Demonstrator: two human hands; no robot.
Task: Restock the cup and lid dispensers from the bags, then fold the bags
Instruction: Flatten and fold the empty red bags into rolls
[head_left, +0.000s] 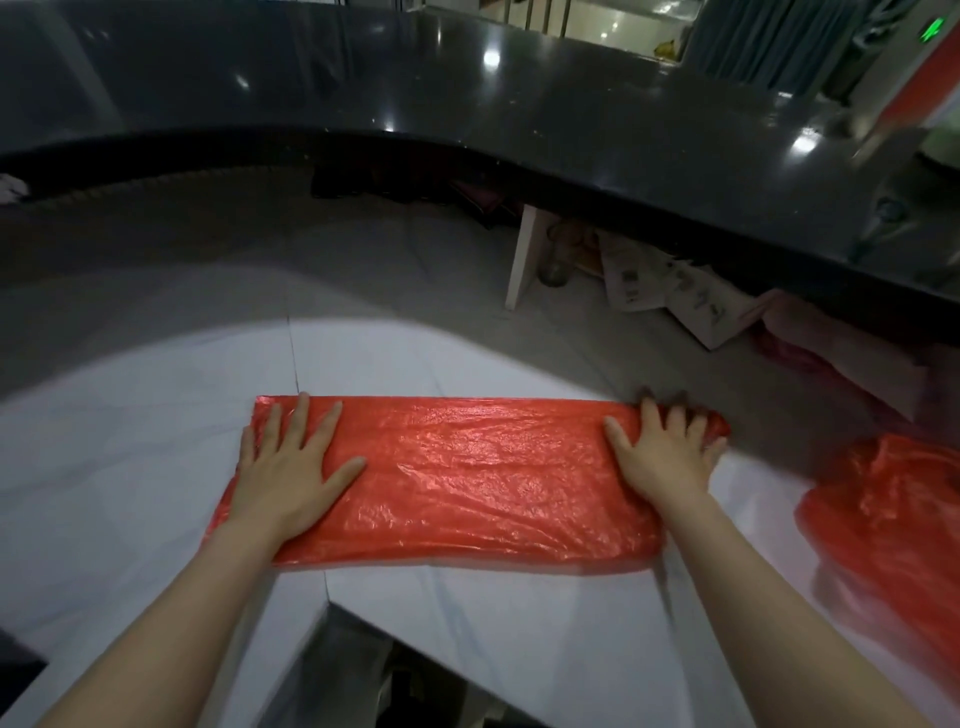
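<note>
Pressing down flat on a red plastic bag (467, 478) that's lying folded into a long strip across the white counter (130, 426), long side running left to right, near edge just about reaching the counter's front lip. Left hand (291, 467) resting palm-down on the strip's left end, fingers straight and spread, thumb angled out toward the middle, not clutching anything. Right hand (665, 457) lying on the strip's right end, fingers spread too, fingertips curving slightly over the far corner where the plastic is bunching up a bit; looking relaxed rather than pinching, though that corner is blurry. Sitting off to the right, well apart from the strip, a second red bag (893, 519), crumpled and unfolded on the same counter. Running across the back, a dark glossy countertop (571, 104) raised above the white one, with some papers (670, 291) and clutter tucked into the shadowy gap underneath.
</note>
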